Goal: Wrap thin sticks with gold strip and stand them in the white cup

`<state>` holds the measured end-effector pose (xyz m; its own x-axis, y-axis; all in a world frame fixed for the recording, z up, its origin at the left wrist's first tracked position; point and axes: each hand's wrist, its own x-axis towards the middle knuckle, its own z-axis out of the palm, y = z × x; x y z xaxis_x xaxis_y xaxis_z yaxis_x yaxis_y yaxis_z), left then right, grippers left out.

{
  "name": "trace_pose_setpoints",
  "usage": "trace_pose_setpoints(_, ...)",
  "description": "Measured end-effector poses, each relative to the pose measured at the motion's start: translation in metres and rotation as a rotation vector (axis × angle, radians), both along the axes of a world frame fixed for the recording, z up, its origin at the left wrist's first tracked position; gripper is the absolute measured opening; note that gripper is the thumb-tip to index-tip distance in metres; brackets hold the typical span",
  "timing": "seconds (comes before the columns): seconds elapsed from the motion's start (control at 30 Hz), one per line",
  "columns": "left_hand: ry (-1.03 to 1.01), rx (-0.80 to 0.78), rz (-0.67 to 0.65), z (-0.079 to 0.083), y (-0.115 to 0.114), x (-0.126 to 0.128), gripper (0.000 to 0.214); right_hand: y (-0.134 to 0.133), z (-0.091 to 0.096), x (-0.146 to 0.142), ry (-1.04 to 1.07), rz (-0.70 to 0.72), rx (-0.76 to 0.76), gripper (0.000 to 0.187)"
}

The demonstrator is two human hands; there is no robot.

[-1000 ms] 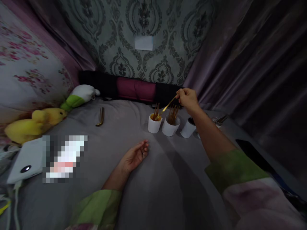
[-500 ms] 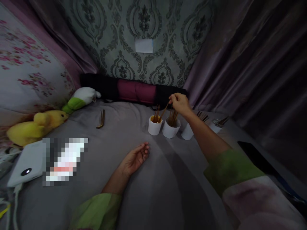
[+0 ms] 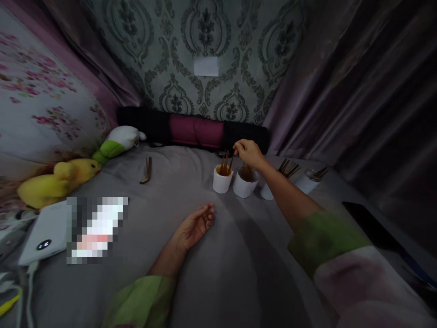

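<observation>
My right hand point(image 3: 248, 152) pinches the top of a thin brown stick point(image 3: 231, 162). The stick's lower end is inside a white cup with a yellow inside point(image 3: 221, 182), where several similar sticks lean. Below my right wrist stands a second white cup point(image 3: 245, 187) holding brown sticks point(image 3: 247, 173), partly covered by the hand. Further right, my forearm partly hides a third white cup point(image 3: 267, 192) with darker sticks point(image 3: 288, 168). My left hand point(image 3: 196, 226) rests palm up on the grey sheet, fingers loosely bent and holding nothing, in front of the cups.
A jar with sticks point(image 3: 309, 180) stands at the far right, near a dark flat device point(image 3: 370, 225). Bent brown strips point(image 3: 146, 172) lie on the left, by plush toys point(image 3: 58, 180) and a white power bank point(image 3: 46, 232) with cables. A black and maroon roll point(image 3: 196, 130) lies along the wall.
My right hand has moved left and slightly down, and the stick it holds stands more upright in the yellow-lined cup. My left hand keeps its pose. The view has shifted slightly.
</observation>
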<state>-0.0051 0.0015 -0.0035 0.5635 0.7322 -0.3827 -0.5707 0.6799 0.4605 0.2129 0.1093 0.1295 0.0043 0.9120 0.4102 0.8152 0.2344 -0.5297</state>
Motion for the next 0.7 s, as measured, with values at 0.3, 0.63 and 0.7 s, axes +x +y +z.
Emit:
trace_pose_setpoints(0.3, -0.002, -0.010, 0.000, -0.001, 0.000, 0.000, 0.014, 0.003, -0.009, -0.002, 0.007, 0.003, -0.041, 0.024)
trace_pose_setpoints(0.63, -0.006, -0.001, -0.006, 0.000, 0.000, -0.001, 0.015, 0.005, -0.020, -0.004, 0.003, -0.025, -0.091, 0.025)
trace_pose_setpoints(0.7, -0.007, -0.004, -0.004, -0.001, 0.000, 0.000, 0.015, 0.006, -0.023, -0.004, 0.017, -0.044, -0.096, 0.025)
